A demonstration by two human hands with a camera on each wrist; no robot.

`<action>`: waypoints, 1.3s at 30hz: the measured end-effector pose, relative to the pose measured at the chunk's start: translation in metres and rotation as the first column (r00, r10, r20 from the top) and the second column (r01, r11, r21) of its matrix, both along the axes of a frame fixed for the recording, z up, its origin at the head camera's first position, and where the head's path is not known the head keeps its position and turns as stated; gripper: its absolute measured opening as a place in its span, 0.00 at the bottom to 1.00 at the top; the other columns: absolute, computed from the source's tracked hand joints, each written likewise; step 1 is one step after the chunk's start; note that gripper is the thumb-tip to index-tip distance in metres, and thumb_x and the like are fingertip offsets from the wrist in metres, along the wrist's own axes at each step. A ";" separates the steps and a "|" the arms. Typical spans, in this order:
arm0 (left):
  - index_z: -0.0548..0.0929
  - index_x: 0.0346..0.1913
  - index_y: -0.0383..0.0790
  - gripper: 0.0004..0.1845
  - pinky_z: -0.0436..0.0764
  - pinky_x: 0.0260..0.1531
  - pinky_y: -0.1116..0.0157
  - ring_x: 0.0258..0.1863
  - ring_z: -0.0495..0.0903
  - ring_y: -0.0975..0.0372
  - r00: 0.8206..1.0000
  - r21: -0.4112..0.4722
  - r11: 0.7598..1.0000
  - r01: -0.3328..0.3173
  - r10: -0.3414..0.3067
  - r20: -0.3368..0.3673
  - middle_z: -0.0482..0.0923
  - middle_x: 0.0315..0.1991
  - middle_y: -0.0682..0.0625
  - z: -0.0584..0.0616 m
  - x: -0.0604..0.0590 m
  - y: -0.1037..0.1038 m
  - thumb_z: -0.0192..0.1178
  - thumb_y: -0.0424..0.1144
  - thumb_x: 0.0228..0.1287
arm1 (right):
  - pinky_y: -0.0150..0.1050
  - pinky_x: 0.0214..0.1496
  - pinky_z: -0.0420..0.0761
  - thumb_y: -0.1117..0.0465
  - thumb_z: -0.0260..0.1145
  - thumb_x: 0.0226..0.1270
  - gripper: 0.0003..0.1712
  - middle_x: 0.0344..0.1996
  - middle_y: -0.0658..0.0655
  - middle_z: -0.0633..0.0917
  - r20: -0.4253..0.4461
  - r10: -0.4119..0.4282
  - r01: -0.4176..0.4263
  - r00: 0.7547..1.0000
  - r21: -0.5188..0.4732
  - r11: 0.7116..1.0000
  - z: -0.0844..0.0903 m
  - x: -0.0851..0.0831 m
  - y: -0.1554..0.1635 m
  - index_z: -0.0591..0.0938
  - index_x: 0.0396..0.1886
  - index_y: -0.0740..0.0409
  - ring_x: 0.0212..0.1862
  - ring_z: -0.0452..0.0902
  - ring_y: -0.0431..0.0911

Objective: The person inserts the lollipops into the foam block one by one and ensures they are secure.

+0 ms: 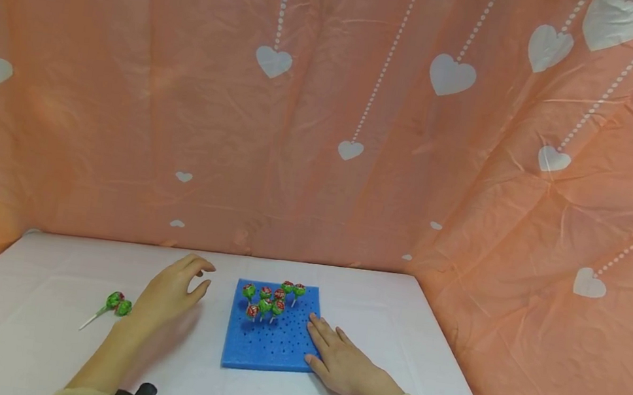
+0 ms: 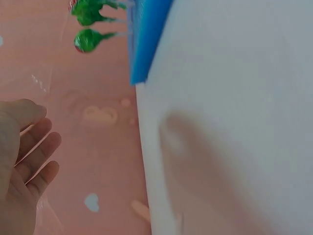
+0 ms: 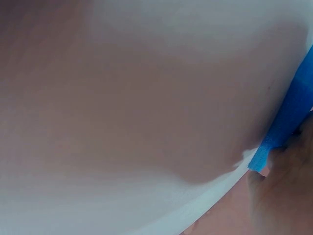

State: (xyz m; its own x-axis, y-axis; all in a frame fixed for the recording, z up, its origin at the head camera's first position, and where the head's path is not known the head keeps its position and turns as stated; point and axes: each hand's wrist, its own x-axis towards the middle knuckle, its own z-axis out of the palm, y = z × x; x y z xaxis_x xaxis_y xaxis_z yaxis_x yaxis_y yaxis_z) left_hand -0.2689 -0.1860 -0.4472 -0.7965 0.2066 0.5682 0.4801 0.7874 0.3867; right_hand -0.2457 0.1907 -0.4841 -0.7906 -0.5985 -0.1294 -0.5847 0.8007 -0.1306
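Hands at a blue foam board on a white table.

Table (image 1: 40,322) carries the foam board (image 1: 270,343), which holds a cluster of green-wrapped lollipops (image 1: 271,300) upright in its far holes. Right hand (image 1: 341,358) lies flat on the board's near right corner, fingers straight and slightly apart. Left hand (image 1: 171,292) hovers just left of the board, fingers relaxed, apart, holding nothing. Two loose lollipops (image 1: 116,303) lie further left.

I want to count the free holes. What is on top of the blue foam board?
Seven or so green lollipops stand in the far half of the blue foam board. The right hand lies flat on its right near corner, hiding any holes beneath.
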 end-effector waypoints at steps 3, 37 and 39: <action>0.84 0.51 0.37 0.14 0.85 0.41 0.48 0.42 0.85 0.50 1.000 -0.008 1.000 -0.015 0.015 0.005 0.83 0.47 0.45 -0.001 0.002 -0.011 0.69 0.28 0.63 | 0.60 0.81 0.56 0.38 0.41 0.85 0.41 0.84 0.58 0.51 0.000 0.005 -0.005 1.000 -0.005 1.000 0.002 0.001 0.000 0.54 0.84 0.60 0.83 0.47 0.53; 0.85 0.46 0.34 0.12 0.84 0.35 0.50 0.36 0.84 0.53 0.987 -0.183 0.981 -0.057 0.084 0.139 0.83 0.43 0.45 -0.023 0.014 -0.121 0.71 0.30 0.59 | 0.59 0.81 0.56 0.37 0.40 0.85 0.42 0.84 0.57 0.50 -0.040 0.012 -0.013 0.999 -0.020 1.000 -0.012 -0.005 0.005 0.55 0.84 0.60 0.83 0.47 0.53; 0.85 0.45 0.34 0.11 0.84 0.36 0.48 0.36 0.84 0.53 0.984 -0.189 0.980 -0.065 0.095 0.154 0.83 0.42 0.45 -0.024 0.014 -0.125 0.71 0.30 0.59 | 0.59 0.81 0.56 0.37 0.39 0.85 0.42 0.84 0.58 0.51 -0.041 0.017 -0.018 0.999 -0.023 1.000 -0.011 -0.004 0.005 0.55 0.84 0.60 0.83 0.47 0.53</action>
